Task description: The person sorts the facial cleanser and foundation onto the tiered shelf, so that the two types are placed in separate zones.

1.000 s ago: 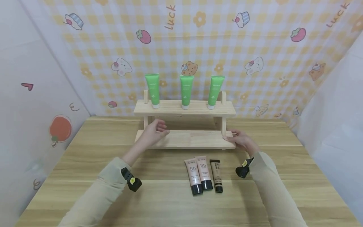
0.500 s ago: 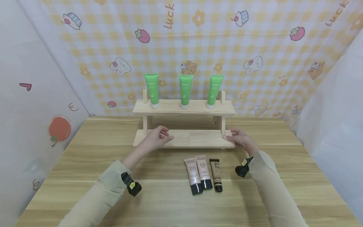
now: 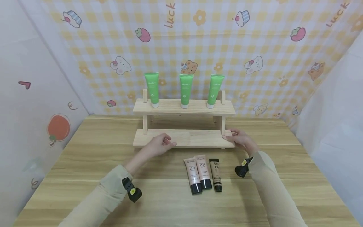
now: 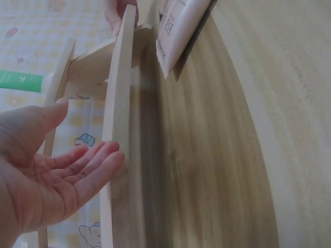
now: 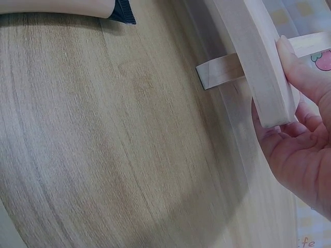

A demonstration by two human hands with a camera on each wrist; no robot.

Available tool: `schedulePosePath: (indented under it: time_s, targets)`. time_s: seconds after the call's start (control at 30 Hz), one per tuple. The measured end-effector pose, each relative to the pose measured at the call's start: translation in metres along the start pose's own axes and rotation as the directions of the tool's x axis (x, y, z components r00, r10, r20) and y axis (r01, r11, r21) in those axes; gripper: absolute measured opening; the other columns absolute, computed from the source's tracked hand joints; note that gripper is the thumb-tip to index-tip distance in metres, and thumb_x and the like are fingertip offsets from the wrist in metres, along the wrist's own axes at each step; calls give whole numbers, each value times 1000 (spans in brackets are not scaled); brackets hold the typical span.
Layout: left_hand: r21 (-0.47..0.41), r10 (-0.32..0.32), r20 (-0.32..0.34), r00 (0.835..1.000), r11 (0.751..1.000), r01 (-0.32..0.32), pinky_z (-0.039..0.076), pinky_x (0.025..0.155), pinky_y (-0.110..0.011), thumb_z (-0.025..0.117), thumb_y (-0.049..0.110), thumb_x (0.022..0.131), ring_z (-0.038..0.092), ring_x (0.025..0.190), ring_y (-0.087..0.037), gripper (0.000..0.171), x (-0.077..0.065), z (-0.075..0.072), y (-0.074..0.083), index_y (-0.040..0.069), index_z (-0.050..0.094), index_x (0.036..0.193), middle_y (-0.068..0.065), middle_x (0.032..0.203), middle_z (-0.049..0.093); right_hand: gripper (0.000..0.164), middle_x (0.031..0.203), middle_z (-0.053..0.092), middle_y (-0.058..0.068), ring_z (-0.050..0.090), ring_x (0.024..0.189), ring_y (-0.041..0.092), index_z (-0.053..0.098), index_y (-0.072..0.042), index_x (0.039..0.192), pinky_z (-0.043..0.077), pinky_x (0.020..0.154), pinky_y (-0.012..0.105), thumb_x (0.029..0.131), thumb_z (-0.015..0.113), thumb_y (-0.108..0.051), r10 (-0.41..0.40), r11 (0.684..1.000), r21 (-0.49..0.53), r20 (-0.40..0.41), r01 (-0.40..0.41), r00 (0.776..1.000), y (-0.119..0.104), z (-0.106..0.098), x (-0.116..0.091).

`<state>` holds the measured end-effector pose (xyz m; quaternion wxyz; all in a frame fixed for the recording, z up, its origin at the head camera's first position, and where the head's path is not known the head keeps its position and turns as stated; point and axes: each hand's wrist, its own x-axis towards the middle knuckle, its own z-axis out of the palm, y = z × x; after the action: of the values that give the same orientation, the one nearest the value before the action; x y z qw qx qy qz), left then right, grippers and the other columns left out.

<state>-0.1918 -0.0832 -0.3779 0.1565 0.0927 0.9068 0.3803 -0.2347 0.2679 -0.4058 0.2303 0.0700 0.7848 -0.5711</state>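
My right hand grips the right end of the lower board of a two-tier wooden shelf; in the right wrist view the thumb lies on top and the fingers reach under. My left hand is by the lower board's front edge, fingers loosely extended and holding nothing; whether the fingertips touch the board I cannot tell. On the upper board three green tubes stand on their white caps: left tube, middle tube, right tube.
In front of the shelf, two pinkish BB cream tubes lie side by side on the wooden table, black caps toward me. A slimmer beige tube with a black cap lies to their right. A checked cloth hangs behind.
My left hand has come down and slightly right, from in front of the gap between the boards to the lower board's front edge. My right hand keeps its grip on the shelf's end.
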Motion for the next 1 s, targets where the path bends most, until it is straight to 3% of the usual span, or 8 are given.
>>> schedulePosePath:
  time_s: [0.2,0.4,0.57,0.73,0.9,1.0]
  targets:
    - [-13,-6,2,1000,1000,6,52,82,-35,61,34,87,60,95,-21,45,-4,9,1,2,52,117,-10,107,62,70,142,30,28,53,94,6,18,2,143,46,94,23,90,58,-20,-5,1000,3,3,5,1000,0,0,-1]
    - [-70,-33,76,997,997,38,53,68,-28,61,32,87,62,74,-19,45,-10,22,2,0,51,117,-9,97,62,67,140,33,27,54,87,1,21,2,142,48,85,16,90,57,-17,-12,1000,9,1,12,1000,1,0,0]
    - [-82,-44,115,992,995,53,54,65,-28,58,32,88,62,68,-21,46,-15,33,5,-3,49,117,-10,90,63,68,141,33,28,55,84,0,21,2,142,49,80,14,89,58,-17,-10,1000,26,0,10,1000,0,1,0]
    - [-74,-48,167,985,995,61,55,63,-27,62,28,86,64,65,-19,43,-17,46,10,-7,52,110,-12,83,65,70,142,31,28,56,91,6,18,1,143,47,94,25,89,58,-18,1,1000,19,2,-1,1000,0,1,0]
    - [-34,-52,195,980,998,60,48,52,-25,63,35,84,61,59,-18,35,-16,57,14,0,61,86,-10,70,65,71,143,28,28,47,115,23,16,1,144,32,110,41,90,58,-19,3,1000,7,-3,-3,1000,-1,2,-1]
    - [-21,-60,183,981,998,65,42,46,-22,63,37,83,55,53,-16,34,-16,60,17,5,60,74,-8,64,64,71,143,28,29,48,114,22,16,1,144,32,110,41,90,57,-19,1,1000,2,-2,-1,1000,-1,1,-2]
